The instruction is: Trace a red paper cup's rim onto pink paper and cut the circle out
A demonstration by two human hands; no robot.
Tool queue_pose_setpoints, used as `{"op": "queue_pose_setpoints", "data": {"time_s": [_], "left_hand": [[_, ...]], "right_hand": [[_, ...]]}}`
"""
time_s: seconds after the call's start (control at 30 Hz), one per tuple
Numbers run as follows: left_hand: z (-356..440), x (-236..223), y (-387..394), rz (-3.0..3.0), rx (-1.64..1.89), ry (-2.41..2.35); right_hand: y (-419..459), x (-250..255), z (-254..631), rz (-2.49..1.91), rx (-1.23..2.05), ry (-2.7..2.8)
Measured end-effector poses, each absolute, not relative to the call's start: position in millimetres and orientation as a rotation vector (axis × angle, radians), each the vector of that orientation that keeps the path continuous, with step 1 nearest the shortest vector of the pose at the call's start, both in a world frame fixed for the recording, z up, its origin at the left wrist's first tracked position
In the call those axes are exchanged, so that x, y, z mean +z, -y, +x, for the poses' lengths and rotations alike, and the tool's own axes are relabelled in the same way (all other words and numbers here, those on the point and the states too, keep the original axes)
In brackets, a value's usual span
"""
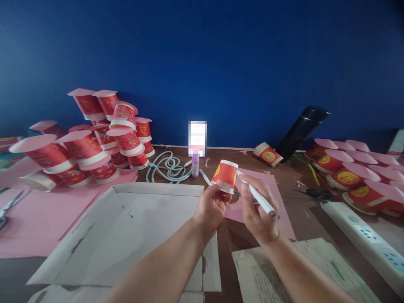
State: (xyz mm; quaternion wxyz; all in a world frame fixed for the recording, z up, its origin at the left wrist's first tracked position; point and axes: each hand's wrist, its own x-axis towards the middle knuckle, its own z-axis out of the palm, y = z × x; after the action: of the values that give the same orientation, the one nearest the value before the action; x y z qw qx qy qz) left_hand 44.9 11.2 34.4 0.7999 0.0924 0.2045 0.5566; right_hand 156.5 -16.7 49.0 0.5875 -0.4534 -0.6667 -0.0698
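My left hand (213, 205) is closed around the lower part of a red paper cup (224, 173) with yellow print. The cup is slightly tilted, its white edge at the bottom partly behind my fingers. In my right hand (260, 210) is a white marker pen (259, 195), gripped with its tip end pointing up and left, close to the cup's right side. Whether the tip touches the cup cannot be made out. Below both hands lies a pink paper sheet (277, 210) on the brown table, with a dark tool partly hidden behind my right hand.
Stacked red cups with pink paper discs (80, 147) stand left, more cups (347, 176) right. A white cardboard tray (151, 235), coiled pale cable (172, 166), purple glue bottle (195, 167), leaning black flask (301, 132), lying cup (268, 155), pliers (312, 192) and power strip (368, 240) surround the hands.
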Motion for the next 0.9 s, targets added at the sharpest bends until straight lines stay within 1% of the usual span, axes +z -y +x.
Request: {"op": "queue_pose_setpoints", "data": {"time_s": [0.23, 0.43, 0.53, 0.67, 0.9], "left_hand": [[42.1, 37.3, -12.0, 0.121, 1.187, -0.410], [41.8, 36.5, -12.7, 0.155, 1.208, -0.335], [42.1, 37.2, -12.9, 0.160, 1.229, -0.319], [43.5, 36.7, -12.6, 0.142, 1.221, -0.334], [46.4, 30.6, -8.1, 0.138, 1.136, -0.411]], "right_hand": [[4.8, 37.8, 158.8, -1.348, 0.225, 1.294], [-2.7, 33.9, 158.9, -1.461, 0.591, 1.122], [-4.5, 32.0, 156.5, -1.433, 0.806, 0.989], [-6.0, 31.2, 153.7, -1.278, 1.040, 0.851], [-6.5, 37.9, 155.5, -1.115, 1.107, 0.712]]}}
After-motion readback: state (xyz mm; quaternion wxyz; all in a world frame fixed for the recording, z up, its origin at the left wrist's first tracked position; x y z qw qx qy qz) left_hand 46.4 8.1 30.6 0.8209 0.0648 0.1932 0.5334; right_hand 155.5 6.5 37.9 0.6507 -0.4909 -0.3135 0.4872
